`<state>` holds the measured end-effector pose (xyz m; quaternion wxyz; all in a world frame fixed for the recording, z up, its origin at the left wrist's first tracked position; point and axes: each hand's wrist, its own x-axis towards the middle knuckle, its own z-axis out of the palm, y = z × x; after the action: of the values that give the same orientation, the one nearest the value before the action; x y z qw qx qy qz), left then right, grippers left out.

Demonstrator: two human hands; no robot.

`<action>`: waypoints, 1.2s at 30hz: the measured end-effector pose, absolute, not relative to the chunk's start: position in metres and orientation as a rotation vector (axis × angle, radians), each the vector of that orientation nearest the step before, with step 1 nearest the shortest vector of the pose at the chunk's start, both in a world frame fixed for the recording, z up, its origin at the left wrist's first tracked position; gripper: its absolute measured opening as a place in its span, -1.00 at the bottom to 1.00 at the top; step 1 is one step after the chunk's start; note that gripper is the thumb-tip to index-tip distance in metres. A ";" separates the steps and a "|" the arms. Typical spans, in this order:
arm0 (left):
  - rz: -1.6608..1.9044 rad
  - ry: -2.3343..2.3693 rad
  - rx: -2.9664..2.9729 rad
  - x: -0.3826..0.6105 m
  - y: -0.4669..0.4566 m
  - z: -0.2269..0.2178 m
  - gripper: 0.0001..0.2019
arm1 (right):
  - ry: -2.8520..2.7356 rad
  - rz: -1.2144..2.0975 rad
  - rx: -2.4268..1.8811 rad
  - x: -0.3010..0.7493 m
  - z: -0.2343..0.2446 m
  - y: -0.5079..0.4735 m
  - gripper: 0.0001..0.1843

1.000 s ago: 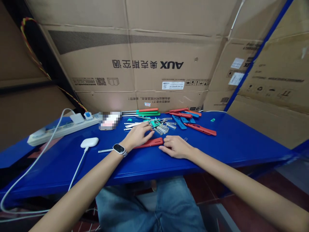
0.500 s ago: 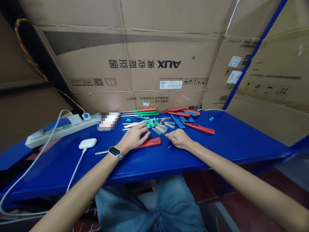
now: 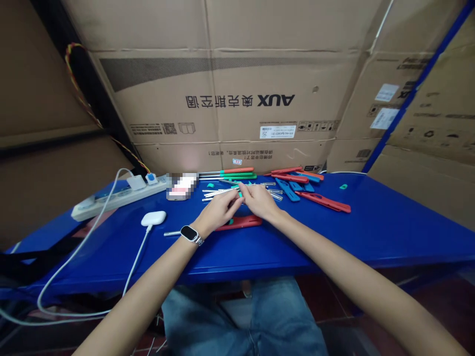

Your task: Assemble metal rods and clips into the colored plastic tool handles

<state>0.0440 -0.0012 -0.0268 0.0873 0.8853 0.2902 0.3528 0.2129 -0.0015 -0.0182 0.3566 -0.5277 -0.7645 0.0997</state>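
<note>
Blue sheet metal forms the desk (image 3: 371, 222), and both hands meet over its middle, at the near edge of a heap of metal shafts (image 3: 217, 192). The left hand (image 3: 218, 211) and the right hand (image 3: 261, 201) bring their fingertips together on a small teal piece (image 3: 240, 195). Each grip is pressed shut in a fine pinch, probably because the piece is too small to hold any other way, though how much each hand carries is hard to tell. The piece sits just above the desk, between the two sets of fingertips. A red handle (image 3: 245, 223) lies flat directly beneath the hands, close enough to be within easy reach. Both forearms angle inward from the desk's front edge, wrists low, which likely steadies the fine work. The left wrist wears a wristwatch (image 3: 189, 233). More loose handles (image 3: 322, 200) in red and blue lie to the right, well apart from the hands. A power strip (image 3: 118, 196) and a white charger (image 3: 153, 218) sit to the left, and cardboard boxes (image 3: 241, 99) stand behind.
</note>
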 end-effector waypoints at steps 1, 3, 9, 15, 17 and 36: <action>1.031 0.900 2.625 0.040 0.002 -0.027 -0.66 | -1.978 0.305 -1.353 0.213 -0.018 0.000 -0.39; 1.000 0.969 2.550 0.034 0.008 -0.026 -0.63 | -1.985 0.490 -1.297 0.219 -0.017 0.001 -0.50; 1.176 1.092 2.220 0.022 0.021 -0.029 -0.56 | -1.760 1.286 -0.943 0.243 0.008 -0.011 -0.57; 1.085 1.066 2.310 0.028 0.016 -0.032 -0.56 | -1.459 1.192 -0.757 0.219 0.011 -0.002 -0.55; 1.052 1.098 2.326 0.026 0.016 -0.032 -0.57 | -1.478 1.042 -0.790 0.207 0.004 0.008 -0.53; 0.938 1.381 2.311 0.012 0.021 -0.031 -0.65 | -1.821 0.695 -0.788 0.197 -0.052 0.014 -0.84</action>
<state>0.0118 0.0205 -0.0311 0.1449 0.8020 0.4795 0.3255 0.1967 0.0142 -0.0523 0.4964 -0.3255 -0.7519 0.2869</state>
